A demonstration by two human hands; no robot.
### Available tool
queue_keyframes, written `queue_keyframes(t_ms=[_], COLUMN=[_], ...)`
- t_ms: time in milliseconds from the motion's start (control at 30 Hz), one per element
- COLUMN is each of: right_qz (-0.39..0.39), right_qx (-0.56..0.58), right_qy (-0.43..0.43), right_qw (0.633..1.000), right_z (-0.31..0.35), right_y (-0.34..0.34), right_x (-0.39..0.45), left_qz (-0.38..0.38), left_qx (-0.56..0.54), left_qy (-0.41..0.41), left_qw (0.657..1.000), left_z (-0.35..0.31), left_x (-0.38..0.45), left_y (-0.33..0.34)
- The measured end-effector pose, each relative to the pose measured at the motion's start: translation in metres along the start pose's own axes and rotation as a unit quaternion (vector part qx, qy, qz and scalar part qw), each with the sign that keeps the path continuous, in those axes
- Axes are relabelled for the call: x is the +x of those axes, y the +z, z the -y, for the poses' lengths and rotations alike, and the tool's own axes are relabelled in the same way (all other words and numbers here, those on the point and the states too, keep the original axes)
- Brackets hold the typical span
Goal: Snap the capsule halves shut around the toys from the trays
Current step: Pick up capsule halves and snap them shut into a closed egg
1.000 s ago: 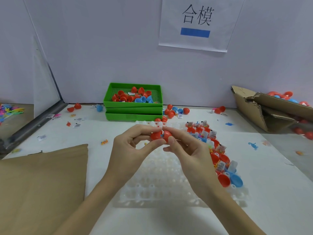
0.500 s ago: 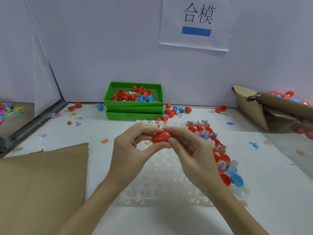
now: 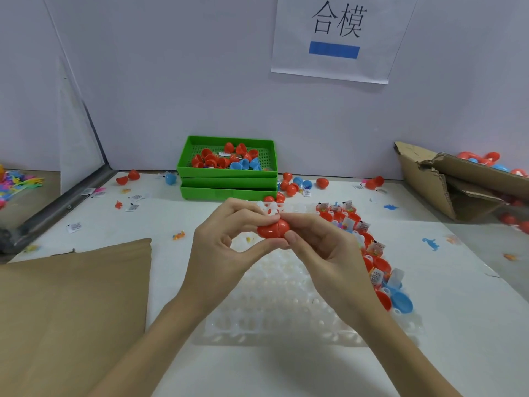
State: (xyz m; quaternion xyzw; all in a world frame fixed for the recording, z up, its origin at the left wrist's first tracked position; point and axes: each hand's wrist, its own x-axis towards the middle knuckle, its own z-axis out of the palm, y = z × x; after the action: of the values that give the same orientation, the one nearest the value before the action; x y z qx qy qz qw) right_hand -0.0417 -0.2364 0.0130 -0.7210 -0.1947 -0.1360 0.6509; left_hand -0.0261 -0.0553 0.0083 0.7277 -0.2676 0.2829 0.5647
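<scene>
Both hands, left hand (image 3: 226,239) and right hand (image 3: 320,247), pinched one closed red capsule (image 3: 273,229) just above the clear tray (image 3: 286,299).

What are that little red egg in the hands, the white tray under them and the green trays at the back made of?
The red capsule looks like smooth, glossy hard plastic: it shines and has a crisp seam. The white tray seems thin, translucent moulded plastic, with pale see-through cups. The green trays look like stiff matte plastic with a perforated floor.
</scene>
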Motion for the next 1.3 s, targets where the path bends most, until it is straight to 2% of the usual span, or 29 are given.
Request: queue_keyframes(t_ms=[167, 367, 467, 600, 733, 1000, 1300], right_qz=[-0.018, 0.032, 0.051, 0.051, 0.044, 0.038, 0.033], right_qx=[0.123, 0.351, 0.402, 0.420, 0.420, 0.341, 0.329], right_qy=[0.102, 0.219, 0.246, 0.264, 0.270, 0.245, 0.234], right_qw=[0.987, 0.910, 0.880, 0.867, 0.865, 0.907, 0.914], right_z=[0.000, 0.001, 0.000, 0.003, 0.006, 0.011, 0.011], right_y=[0.002, 0.003, 0.003, 0.004, 0.004, 0.004, 0.005], right_x=[-0.002, 0.000, 0.001, 0.001, 0.001, 0.000, 0.000], left_qz=[0.005, 0.061, 0.075, 0.069, 0.063, 0.071, 0.071], left_qx=[0.066, 0.081, 0.077, 0.057, 0.039, 0.047, 0.072], left_qy=[0.012, -0.020, -0.026, -0.037, -0.044, -0.033, -0.009], left_qw=[0.998, 0.995, 0.994, 0.995, 0.996, 0.996, 0.995], left_z=[-0.001, -0.003, -0.004, -0.003, -0.002, -0.001, 0.000], left_x=[-0.001, -0.001, -0.001, -0.001, -0.002, -0.004, -0.004], left_y=[0.003, 0.004, 0.005, 0.004, 0.006, 0.006, 0.007])
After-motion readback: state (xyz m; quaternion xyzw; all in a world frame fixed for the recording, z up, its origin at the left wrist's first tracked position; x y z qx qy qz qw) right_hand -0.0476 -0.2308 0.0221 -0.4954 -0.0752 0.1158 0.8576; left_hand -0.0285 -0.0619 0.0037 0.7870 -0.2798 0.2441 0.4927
